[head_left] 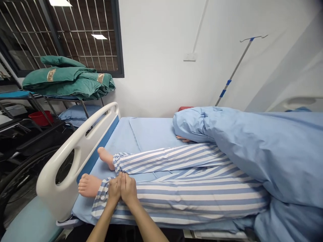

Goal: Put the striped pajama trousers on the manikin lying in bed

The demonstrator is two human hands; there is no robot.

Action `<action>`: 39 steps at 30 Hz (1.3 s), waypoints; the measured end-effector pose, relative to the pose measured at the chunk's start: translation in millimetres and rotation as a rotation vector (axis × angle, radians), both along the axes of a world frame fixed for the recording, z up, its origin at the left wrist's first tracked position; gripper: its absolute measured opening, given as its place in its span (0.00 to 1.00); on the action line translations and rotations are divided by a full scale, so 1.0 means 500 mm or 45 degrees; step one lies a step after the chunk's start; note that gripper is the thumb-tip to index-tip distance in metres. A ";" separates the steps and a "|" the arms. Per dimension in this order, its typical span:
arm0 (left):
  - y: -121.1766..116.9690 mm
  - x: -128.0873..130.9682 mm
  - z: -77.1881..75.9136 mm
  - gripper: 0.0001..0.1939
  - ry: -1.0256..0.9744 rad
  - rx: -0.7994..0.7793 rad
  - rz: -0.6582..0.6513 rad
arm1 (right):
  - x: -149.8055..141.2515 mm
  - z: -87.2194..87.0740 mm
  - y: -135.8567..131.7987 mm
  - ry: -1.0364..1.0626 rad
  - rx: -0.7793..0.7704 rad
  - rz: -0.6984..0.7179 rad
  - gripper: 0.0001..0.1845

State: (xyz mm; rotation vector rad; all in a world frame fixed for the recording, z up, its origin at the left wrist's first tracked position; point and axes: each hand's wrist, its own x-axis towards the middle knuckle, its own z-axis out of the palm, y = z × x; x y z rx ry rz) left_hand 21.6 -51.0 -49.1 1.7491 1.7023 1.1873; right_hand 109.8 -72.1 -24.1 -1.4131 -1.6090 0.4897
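A manikin lies on the bed in blue-and-white striped trousers, its bare feet at the left end. My left hand and my right hand rest side by side, touching, on the near lower leg just above the ankle. Their fingers curl over the striped cloth and around the shin; the fingertips are hidden on the far side. Left of my hands is the near foot, toes up. The far foot lies beyond it. A light blue quilt is folded back over the upper body, and part of a manikin hand shows under its edge.
A white footboard closes off the bed's left end. Behind it are stacked green bedding, a red bucket and a wheelchair wheel. An IV pole stands by the wall.
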 end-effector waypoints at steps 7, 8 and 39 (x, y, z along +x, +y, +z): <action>-0.010 0.039 0.061 0.22 -0.407 -0.136 -0.095 | 0.002 -0.015 0.006 0.240 0.052 -0.096 0.23; -0.012 0.050 0.078 0.23 -0.476 -0.156 -0.089 | 0.005 -0.015 0.008 0.285 0.053 -0.108 0.24; -0.010 0.075 0.022 0.26 -0.275 -0.158 -0.080 | 0.065 -0.001 -0.005 0.192 0.008 0.003 0.24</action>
